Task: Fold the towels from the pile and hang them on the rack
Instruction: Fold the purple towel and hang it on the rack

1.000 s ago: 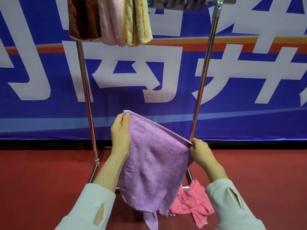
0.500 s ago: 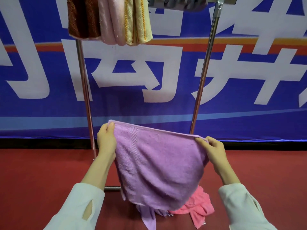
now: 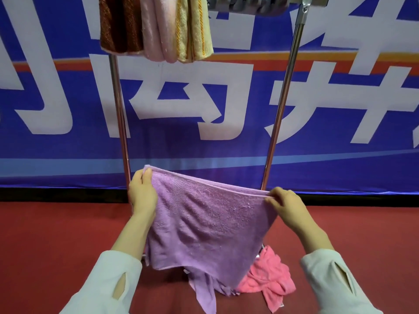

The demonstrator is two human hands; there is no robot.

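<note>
You're mid-fold at centre frame, fingers of your left hand (image 3: 142, 193) and right hand (image 3: 288, 207) pinching the top corners of the doubled purple towel (image 3: 208, 223), which next likely needs halving and lifting onto the rack (image 3: 283, 105) beside the hung towels (image 3: 156, 28) upper left.

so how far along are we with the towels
Done: brown towel, pale pink towel and yellow towel hang folded on the rack. In hand: left hand and right hand pinch the purple towel by its top edge, doubled over. Left: hanging it, then the bright pink towel on the floor.
</note>
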